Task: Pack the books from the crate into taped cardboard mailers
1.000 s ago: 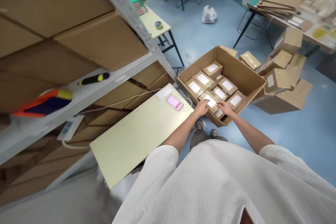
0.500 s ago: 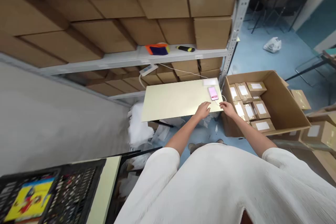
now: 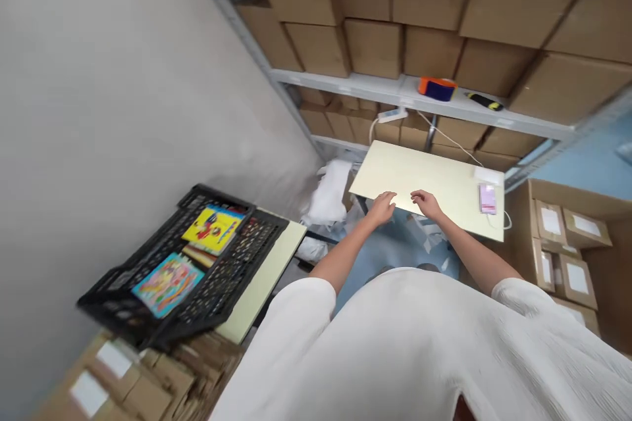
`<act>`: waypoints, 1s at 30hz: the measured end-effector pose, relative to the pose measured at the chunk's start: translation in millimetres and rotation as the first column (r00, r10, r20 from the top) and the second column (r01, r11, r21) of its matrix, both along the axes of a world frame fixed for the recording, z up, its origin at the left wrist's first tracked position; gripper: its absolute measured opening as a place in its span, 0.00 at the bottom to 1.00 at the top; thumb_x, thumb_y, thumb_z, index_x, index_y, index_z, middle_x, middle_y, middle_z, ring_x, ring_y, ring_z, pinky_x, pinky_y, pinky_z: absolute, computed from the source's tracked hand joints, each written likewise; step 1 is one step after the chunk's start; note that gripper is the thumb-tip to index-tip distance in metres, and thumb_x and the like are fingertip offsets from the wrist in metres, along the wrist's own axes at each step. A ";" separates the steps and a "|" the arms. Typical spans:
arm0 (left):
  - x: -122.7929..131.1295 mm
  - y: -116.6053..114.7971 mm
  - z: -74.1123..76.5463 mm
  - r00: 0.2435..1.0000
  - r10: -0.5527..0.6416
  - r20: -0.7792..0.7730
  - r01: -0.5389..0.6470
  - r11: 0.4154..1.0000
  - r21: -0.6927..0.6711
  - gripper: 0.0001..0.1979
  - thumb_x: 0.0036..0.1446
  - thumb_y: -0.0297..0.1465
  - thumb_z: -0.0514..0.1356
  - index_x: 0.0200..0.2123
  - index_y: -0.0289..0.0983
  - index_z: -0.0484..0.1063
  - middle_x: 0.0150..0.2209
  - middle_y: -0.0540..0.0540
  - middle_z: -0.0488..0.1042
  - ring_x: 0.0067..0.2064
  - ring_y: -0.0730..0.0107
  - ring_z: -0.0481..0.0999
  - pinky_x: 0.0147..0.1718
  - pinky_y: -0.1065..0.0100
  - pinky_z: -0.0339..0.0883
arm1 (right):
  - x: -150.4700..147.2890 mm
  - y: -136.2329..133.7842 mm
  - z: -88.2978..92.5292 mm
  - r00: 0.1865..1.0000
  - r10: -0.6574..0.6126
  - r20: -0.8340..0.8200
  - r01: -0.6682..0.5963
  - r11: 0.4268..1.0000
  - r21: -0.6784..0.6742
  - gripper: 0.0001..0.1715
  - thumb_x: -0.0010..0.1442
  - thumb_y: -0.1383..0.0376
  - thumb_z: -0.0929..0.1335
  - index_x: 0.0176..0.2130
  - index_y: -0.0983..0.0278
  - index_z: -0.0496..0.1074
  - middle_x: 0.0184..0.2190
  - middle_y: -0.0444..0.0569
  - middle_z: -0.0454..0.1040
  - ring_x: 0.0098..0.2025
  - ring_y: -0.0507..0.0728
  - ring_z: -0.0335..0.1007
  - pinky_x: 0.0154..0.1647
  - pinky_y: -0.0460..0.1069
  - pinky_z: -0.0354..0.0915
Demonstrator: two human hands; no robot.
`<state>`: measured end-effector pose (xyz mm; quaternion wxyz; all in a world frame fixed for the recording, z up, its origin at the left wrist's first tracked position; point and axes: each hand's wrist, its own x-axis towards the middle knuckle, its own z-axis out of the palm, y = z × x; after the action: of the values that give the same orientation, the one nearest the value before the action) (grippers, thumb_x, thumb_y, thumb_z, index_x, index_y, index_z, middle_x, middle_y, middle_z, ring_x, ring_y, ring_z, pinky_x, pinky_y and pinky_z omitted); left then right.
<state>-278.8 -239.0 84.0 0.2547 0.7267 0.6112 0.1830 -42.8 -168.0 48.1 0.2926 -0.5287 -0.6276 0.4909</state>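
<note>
My left hand (image 3: 382, 206) and my right hand (image 3: 427, 203) are held out side by side over the near edge of a pale yellow table (image 3: 419, 179). Both hands are empty, fingers loosely curved and apart. A pink phone (image 3: 487, 197) lies on the table's right end, with a white cable running from it. To the right stands a large open cardboard box (image 3: 607, 263) holding several small labelled parcels (image 3: 575, 276). At lower left a black plastic crate (image 3: 237, 276) with colourful booklets (image 3: 213, 229) sits on a second pale table (image 3: 266, 279).
A metal shelf rack (image 3: 375, 87) stacked with brown cartons stands behind the table; an orange and blue item (image 3: 437, 88) and a black-yellow tool (image 3: 485, 101) lie on its shelf. White plastic bags (image 3: 330, 197) lie on the floor. A grey wall fills the left. Labelled cartons (image 3: 118, 375) sit below the crate.
My view has swung left from the open box towards the crate. My hands left the parcels in the box and now hover empty over the table's edge.
</note>
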 end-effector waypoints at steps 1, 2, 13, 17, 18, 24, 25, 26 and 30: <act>-17.7 -6.4 0.6 0.999 0.047 0.008 -0.047 0.999 0.012 0.24 0.72 0.29 0.56 0.69 0.39 0.72 0.69 0.38 0.74 0.71 0.53 0.72 0.72 0.51 0.66 | -21.2 4.1 -0.4 0.999 0.049 0.000 -0.049 0.999 0.001 0.17 0.60 0.62 0.67 0.46 0.61 0.81 0.43 0.52 0.86 0.42 0.59 0.82 0.54 0.57 0.78; -34.9 -13.3 1.1 0.995 0.099 0.017 -0.099 0.995 0.025 0.24 0.72 0.28 0.56 0.68 0.39 0.72 0.69 0.38 0.74 0.71 0.53 0.72 0.72 0.51 0.66 | -42.4 8.0 -0.7 0.995 0.098 -0.003 -0.098 0.995 0.000 0.17 0.59 0.61 0.67 0.46 0.61 0.81 0.43 0.52 0.86 0.42 0.59 0.83 0.54 0.57 0.78; -177.5 -103.9 10.4 0.776 0.628 0.053 -0.631 0.772 0.076 0.25 0.70 0.27 0.56 0.68 0.39 0.73 0.68 0.39 0.75 0.70 0.54 0.73 0.72 0.50 0.66 | -272.8 26.0 2.5 0.784 0.621 -0.021 -0.621 0.784 0.003 0.13 0.59 0.62 0.69 0.43 0.60 0.81 0.41 0.51 0.86 0.42 0.60 0.83 0.57 0.59 0.78; -210.4 -145.5 16.3 0.629 0.775 0.057 -0.777 0.625 0.080 0.25 0.70 0.26 0.56 0.67 0.40 0.73 0.68 0.39 0.75 0.70 0.55 0.72 0.73 0.51 0.65 | -350.6 12.1 10.2 0.639 0.769 -0.025 -0.769 0.639 0.004 0.14 0.60 0.61 0.69 0.44 0.60 0.81 0.42 0.52 0.86 0.42 0.60 0.83 0.57 0.59 0.78; -217.2 -156.8 17.6 0.591 0.805 0.059 -0.806 0.586 0.084 0.25 0.70 0.26 0.56 0.67 0.39 0.73 0.68 0.38 0.75 0.70 0.54 0.72 0.73 0.51 0.65 | -368.3 6.3 12.8 0.599 0.800 -0.033 -0.800 0.599 0.008 0.14 0.61 0.61 0.69 0.45 0.60 0.81 0.42 0.52 0.86 0.42 0.60 0.83 0.57 0.59 0.78; -252.9 -225.0 24.5 0.401 0.914 0.062 -0.913 0.392 0.115 0.25 0.71 0.26 0.56 0.68 0.39 0.73 0.68 0.38 0.75 0.71 0.55 0.73 0.72 0.52 0.66 | -457.9 -43.1 31.7 0.370 0.929 -0.027 -0.924 0.371 0.095 0.15 0.63 0.60 0.69 0.46 0.61 0.83 0.46 0.53 0.86 0.45 0.61 0.82 0.59 0.59 0.76; -259.4 -235.6 25.5 0.376 0.925 0.062 -0.922 0.367 0.122 0.25 0.71 0.26 0.56 0.68 0.39 0.73 0.68 0.38 0.75 0.71 0.55 0.72 0.72 0.52 0.66 | -470.9 -53.3 34.9 0.343 0.939 -0.027 -0.933 0.343 0.109 0.15 0.63 0.60 0.69 0.46 0.61 0.83 0.46 0.53 0.86 0.46 0.61 0.82 0.59 0.58 0.76; -266.6 -245.8 26.4 0.354 0.933 0.062 -0.930 0.344 0.130 0.25 0.71 0.26 0.56 0.68 0.39 0.73 0.68 0.38 0.75 0.71 0.55 0.72 0.72 0.52 0.66 | -483.6 -63.9 37.8 0.319 0.947 -0.030 -0.940 0.320 0.116 0.15 0.63 0.60 0.69 0.46 0.60 0.83 0.47 0.53 0.86 0.47 0.61 0.82 0.59 0.58 0.76; -304.1 -282.7 29.2 0.311 0.948 0.071 -0.943 0.298 0.148 0.25 0.71 0.27 0.55 0.68 0.40 0.73 0.68 0.39 0.75 0.71 0.55 0.72 0.73 0.51 0.65 | -533.1 -106.3 46.3 0.255 0.965 -0.052 -0.958 0.260 0.120 0.15 0.65 0.60 0.69 0.48 0.61 0.82 0.47 0.53 0.86 0.49 0.61 0.83 0.59 0.57 0.76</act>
<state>-582.9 -521.7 113.2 0.0299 0.2499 0.9077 0.3357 -575.9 -274.3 94.4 -0.0138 0.0001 -0.8169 0.5766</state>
